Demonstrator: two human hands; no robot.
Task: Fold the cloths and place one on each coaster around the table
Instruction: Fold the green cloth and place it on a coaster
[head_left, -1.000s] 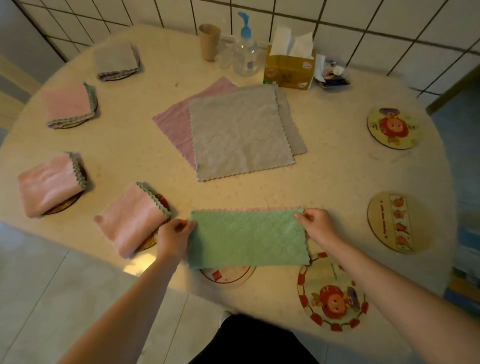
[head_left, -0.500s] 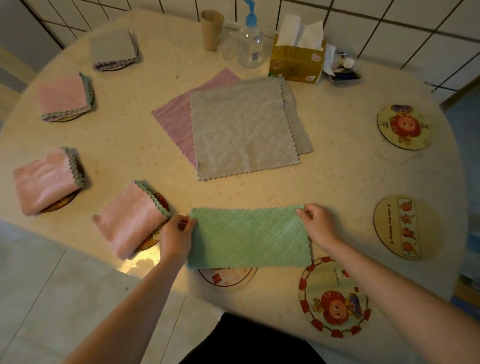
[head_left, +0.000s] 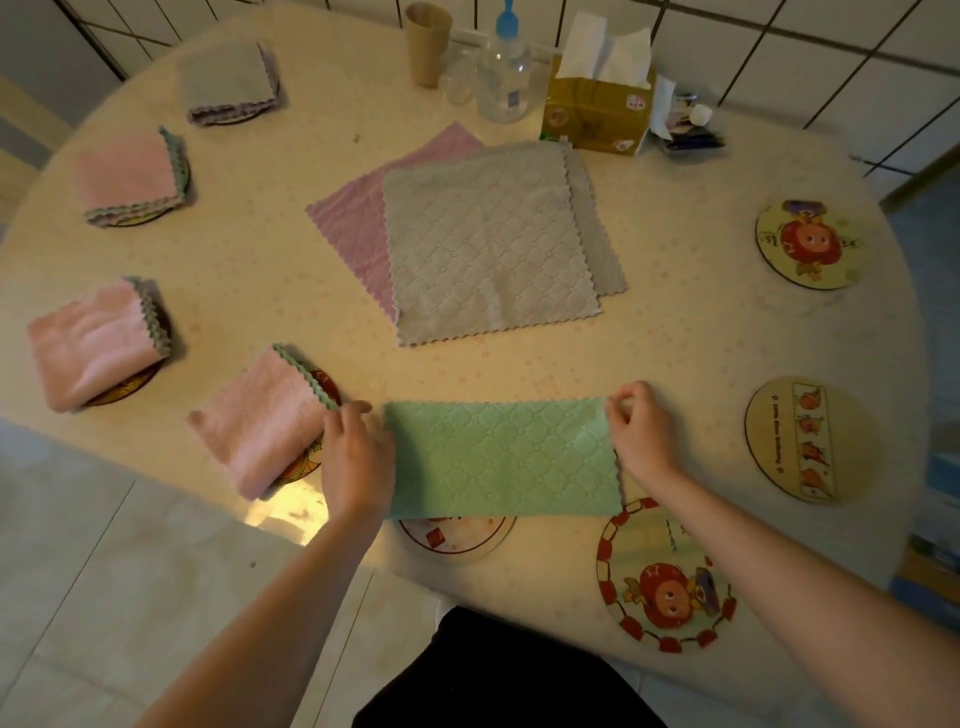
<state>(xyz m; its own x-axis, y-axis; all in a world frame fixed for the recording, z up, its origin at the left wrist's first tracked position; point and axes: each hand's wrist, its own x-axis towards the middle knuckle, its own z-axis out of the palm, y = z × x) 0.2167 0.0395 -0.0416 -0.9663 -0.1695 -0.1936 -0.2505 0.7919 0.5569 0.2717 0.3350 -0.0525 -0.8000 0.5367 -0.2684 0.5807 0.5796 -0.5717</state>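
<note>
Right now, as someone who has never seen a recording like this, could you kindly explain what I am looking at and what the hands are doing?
There is no machine here. A person wears a camera on the head, so the single view looks down over their own arms at a round pale table. The left hand and right hand each pinch one end of a green quilted cloth, folded into a long strip that partly covers a round coaster. To the left, four folded cloths already rest on coasters, for instance the nearest folded pink cloth. Three picture coasters on the right, such as the red-bordered one, are bare. Unfolded grey and pink cloths lie stacked in the middle. A tissue box stands at the back.
</note>
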